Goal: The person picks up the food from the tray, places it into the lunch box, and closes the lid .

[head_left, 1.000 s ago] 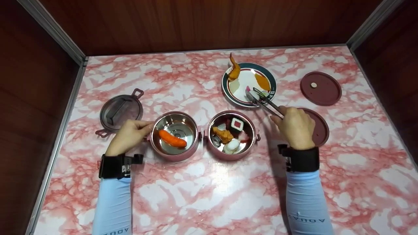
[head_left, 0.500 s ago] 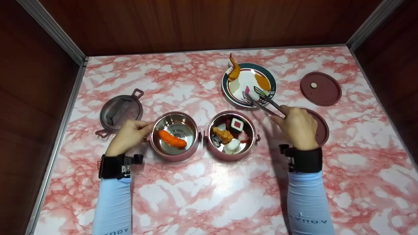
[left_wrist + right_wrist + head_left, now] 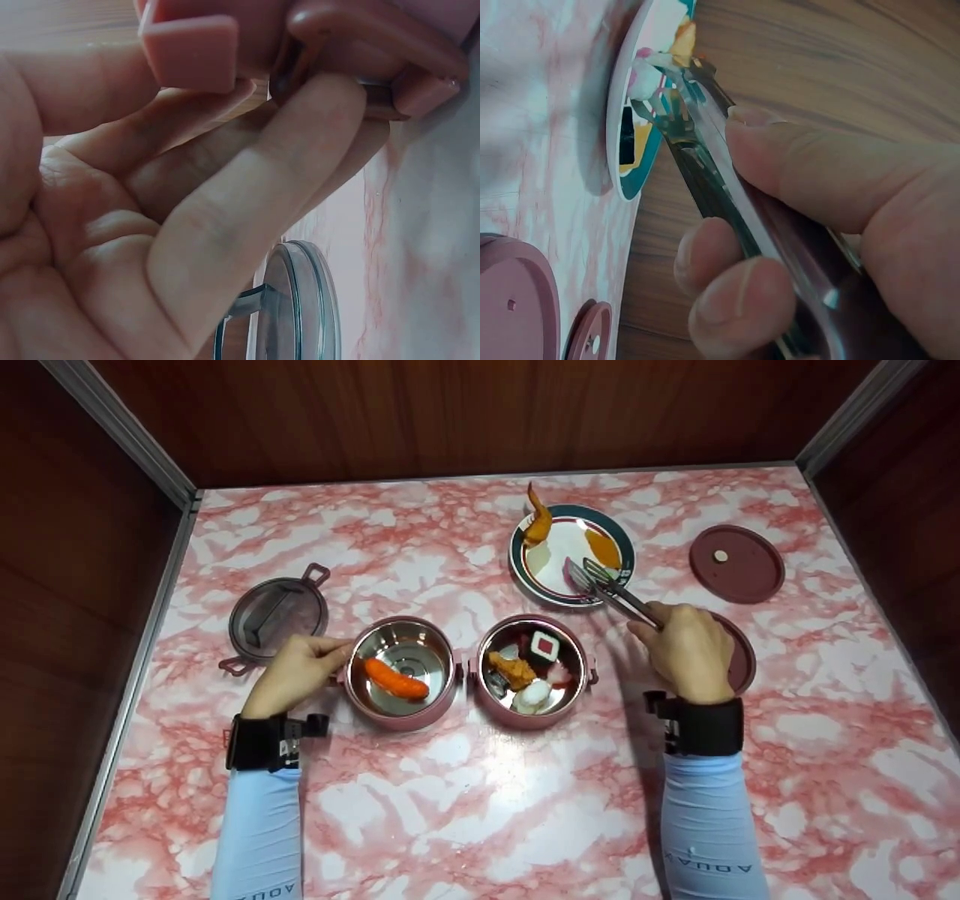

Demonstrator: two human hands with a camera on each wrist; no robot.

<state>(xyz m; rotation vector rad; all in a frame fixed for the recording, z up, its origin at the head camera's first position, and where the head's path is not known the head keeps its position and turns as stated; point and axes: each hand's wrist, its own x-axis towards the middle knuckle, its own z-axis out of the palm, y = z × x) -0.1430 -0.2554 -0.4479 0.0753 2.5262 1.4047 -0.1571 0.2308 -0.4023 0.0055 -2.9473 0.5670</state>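
My left hand (image 3: 296,671) grips the side handle of the left pink pot (image 3: 405,723), its fingers against the handle (image 3: 375,34) in the left wrist view. An orange sausage (image 3: 396,680) lies in that steel-lined pot. My right hand (image 3: 688,652) holds metal tongs (image 3: 626,598), with their tips over the front part of a green-rimmed plate (image 3: 517,566). In the right wrist view, the tips close around a small white piece (image 3: 643,81) with pink beside it. A brown chicken wing (image 3: 537,529) leans over the plate's far left rim.
The right pink pot (image 3: 532,721) holds a sushi roll (image 3: 545,646), a fried drumstick (image 3: 511,670) and other pieces. A glass lid (image 3: 292,622) lies at left. Two maroon lids, one farther back (image 3: 746,566), one partly under the right hand (image 3: 739,660), lie at right.
The tongs opened wider around the white piece, then drew together on it. My right hand moved slightly right. My left hand and both pots stayed in place.
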